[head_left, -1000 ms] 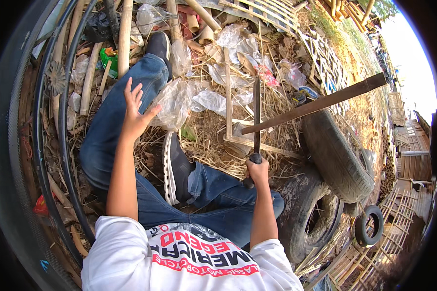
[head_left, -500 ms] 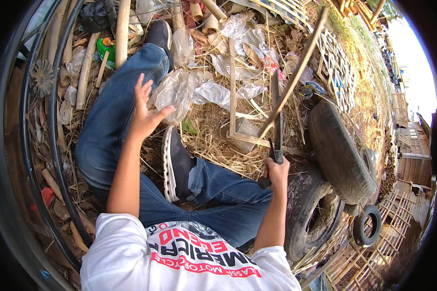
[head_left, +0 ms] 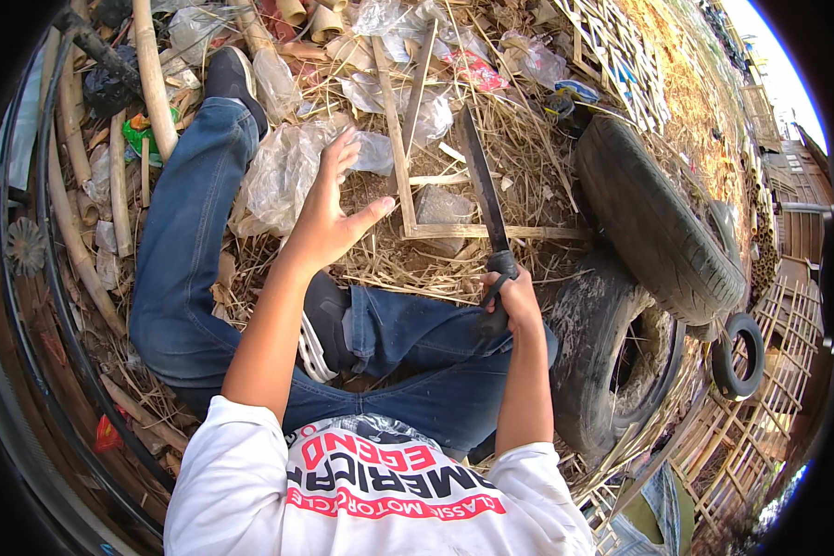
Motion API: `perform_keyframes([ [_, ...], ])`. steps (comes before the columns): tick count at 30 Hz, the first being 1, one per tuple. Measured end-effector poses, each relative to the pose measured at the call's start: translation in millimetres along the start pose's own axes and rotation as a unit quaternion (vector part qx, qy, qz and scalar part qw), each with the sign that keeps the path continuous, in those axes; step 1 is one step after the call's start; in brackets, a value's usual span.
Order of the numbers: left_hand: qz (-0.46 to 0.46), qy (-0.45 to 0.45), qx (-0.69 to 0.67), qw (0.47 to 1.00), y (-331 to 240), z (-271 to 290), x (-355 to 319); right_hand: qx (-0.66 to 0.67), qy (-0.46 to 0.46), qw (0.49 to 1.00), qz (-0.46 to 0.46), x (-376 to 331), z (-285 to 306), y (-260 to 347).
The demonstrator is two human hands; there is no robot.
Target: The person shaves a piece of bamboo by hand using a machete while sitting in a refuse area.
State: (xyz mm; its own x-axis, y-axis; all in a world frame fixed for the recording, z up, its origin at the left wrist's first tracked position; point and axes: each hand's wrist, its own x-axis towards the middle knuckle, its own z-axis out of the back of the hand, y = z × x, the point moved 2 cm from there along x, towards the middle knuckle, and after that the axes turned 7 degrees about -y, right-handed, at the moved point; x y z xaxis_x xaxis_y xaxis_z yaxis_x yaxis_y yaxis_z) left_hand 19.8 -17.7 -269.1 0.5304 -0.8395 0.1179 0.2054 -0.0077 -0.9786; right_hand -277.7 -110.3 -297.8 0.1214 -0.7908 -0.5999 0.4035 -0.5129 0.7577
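My right hand (head_left: 513,301) is wrapped round the dark handle of a machete (head_left: 484,181). Its long dark blade points away from me, over straw and a thin bamboo strip (head_left: 519,232). My left hand (head_left: 335,199) is held up with fingers spread and nothing in it. Beyond it lies crumpled clear plastic (head_left: 283,176). Between the hands, a second strip (head_left: 388,111) runs away from me, with another strip (head_left: 421,83) slanting across it. A grey stone block (head_left: 441,220) sits in the corner where the strips meet.
Two big worn tyres (head_left: 653,222) (head_left: 591,371) stand at my right, with a small tyre (head_left: 739,357) farther out. Black curved tubes (head_left: 65,269) pass along my left. Bamboo poles (head_left: 155,83), plastic scraps and straw litter the ground. My jeans-clad legs (head_left: 195,232) are folded in front.
The bamboo piece slanting beside the blade has gone from there; a strip now slants across the one between my hands. My left hand moved right, and the machete tilted left. The view shifted.
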Motion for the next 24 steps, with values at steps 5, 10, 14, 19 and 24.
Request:
perform_keyframes([
  [5, -0.035, 0.059, 0.089, 0.994, 0, -7, -28, -0.111, 0.006, 0.992, 0.063, -28, 54, 44],
  [10, -0.115, 0.141, 0.101, 0.978, -16, -65, -12, -0.4, -0.072, 0.9, 0.16, -44, 91, 102],
  [14, -0.162, 0.165, 0.091, 0.968, -10, -139, 20, -0.479, -0.065, 0.85, 0.209, -45, 66, 153],
  [19, -0.184, 0.231, 0.159, 0.942, 0, -183, 37, -0.525, -0.03, 0.824, 0.213, -19, 72, 182],
  [24, -0.134, 0.214, 0.101, 0.962, 10, -199, 27, -0.542, -0.036, 0.831, 0.121, -9, 67, 191],
])
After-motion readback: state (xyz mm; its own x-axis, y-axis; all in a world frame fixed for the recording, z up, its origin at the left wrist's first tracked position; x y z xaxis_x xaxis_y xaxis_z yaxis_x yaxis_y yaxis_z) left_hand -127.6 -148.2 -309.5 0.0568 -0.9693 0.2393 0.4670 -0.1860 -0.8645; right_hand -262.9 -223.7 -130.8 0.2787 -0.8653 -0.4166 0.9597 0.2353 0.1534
